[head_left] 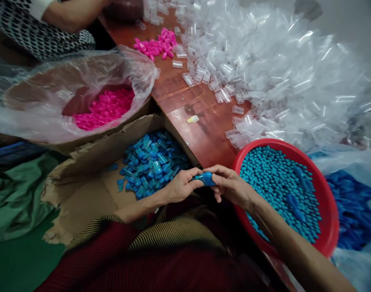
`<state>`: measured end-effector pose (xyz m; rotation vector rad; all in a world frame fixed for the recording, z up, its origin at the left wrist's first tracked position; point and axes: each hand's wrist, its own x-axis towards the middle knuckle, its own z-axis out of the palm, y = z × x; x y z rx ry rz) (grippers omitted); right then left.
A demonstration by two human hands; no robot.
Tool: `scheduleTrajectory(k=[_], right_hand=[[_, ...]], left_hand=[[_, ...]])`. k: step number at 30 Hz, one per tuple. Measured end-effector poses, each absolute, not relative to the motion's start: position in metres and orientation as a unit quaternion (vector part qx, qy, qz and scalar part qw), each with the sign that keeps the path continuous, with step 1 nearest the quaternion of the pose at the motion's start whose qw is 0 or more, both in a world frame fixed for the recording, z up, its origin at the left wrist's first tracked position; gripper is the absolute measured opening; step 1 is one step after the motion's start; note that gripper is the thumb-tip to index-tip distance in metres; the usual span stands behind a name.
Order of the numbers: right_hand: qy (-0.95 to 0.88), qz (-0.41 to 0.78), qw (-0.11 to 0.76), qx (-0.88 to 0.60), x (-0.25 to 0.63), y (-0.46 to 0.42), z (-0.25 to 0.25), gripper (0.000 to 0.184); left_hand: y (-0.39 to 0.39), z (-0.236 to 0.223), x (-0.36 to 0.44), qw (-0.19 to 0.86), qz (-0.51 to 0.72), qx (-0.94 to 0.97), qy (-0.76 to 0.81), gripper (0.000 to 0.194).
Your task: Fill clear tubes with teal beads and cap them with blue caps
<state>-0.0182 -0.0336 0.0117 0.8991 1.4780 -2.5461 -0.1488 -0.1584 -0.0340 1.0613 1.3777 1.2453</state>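
Between my two hands is a small blue plastic capsule (205, 178), with a clear part toward the left. My left hand (182, 185) pinches its left end, and my right hand (229, 184) grips the blue end with thumb and fingers. Just left of my hands, a cardboard box (112, 190) holds a heap of filled blue capsules (155, 162). To the right stands a red basin (331, 227) full of small teal beads (273, 174). A few blue plastic pieces (294, 207) lie on top of the beads.
A big pile of clear plastic tubes (264, 61) covers much of the brown table (185, 97). Pink pieces (156, 44) lie there and in a plastic-lined container (142, 77). A bag of blue parts (352, 207) sits far right. Another person's arm (72, 16) is at upper left.
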Motion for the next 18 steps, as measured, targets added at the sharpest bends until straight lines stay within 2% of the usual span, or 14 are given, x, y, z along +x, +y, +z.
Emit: scheduleTrajectory(k=[7, 11, 15, 18], right_hand=[[0.417, -0.867, 0.049, 0.269, -0.017, -0.032, 0.015, 0.022], [0.431, -0.858, -0.003, 0.279, -0.023, -0.033, 0.018, 0.024], [0.456, -0.832, -0.118, 0.294, -0.031, -0.032, 0.019, 0.031], [0.542, -0.785, -0.12, 0.276, -0.026, -0.028, 0.024, 0.045]], left_hand=[[-0.15, -0.025, -0.154, 0.443, 0.459, 0.512, 0.575, 0.019], [-0.142, -0.02, -0.147, 0.435, 0.482, 0.487, 0.585, 0.019], [-0.13, -0.017, -0.139, 0.507, 0.564, 0.364, 0.541, 0.026], [-0.122, -0.011, -0.139, 0.567, 0.579, 0.317, 0.493, 0.032]])
